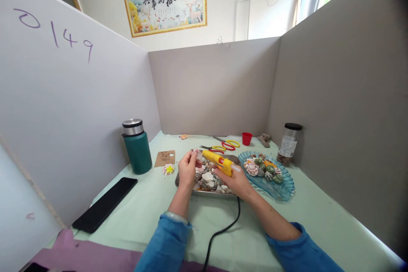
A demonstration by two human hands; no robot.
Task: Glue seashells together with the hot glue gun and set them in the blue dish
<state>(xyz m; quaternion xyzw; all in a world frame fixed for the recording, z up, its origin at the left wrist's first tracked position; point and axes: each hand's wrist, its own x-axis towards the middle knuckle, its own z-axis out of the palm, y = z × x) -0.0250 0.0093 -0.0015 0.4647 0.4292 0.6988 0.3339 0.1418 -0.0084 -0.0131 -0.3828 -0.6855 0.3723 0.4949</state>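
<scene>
My right hand point(235, 182) is wrapped round a yellow hot glue gun point(218, 160), a clear glue stick jutting from its back. The gun's nozzle points left, at a small pinkish piece, perhaps a shell point(195, 153), pinched in the fingertips of my left hand point(188, 169). Whether nozzle and piece touch I cannot tell. Beneath both hands lies a metal tray point(216, 194) full of mixed seashells point(208, 177). A black cord point(223, 230) runs from below the gun towards me.
Right of the tray, a blue glass dish point(288, 187) holds patterned shells. Behind are scissors point(231, 143), a red cup point(246, 138) and a jar point(288, 144). Leftwards stand a green bottle point(137, 148), brown card point(164, 159), shell flower point(168, 170) and black phone point(105, 204). Grey partitions point(213, 89) enclose the table.
</scene>
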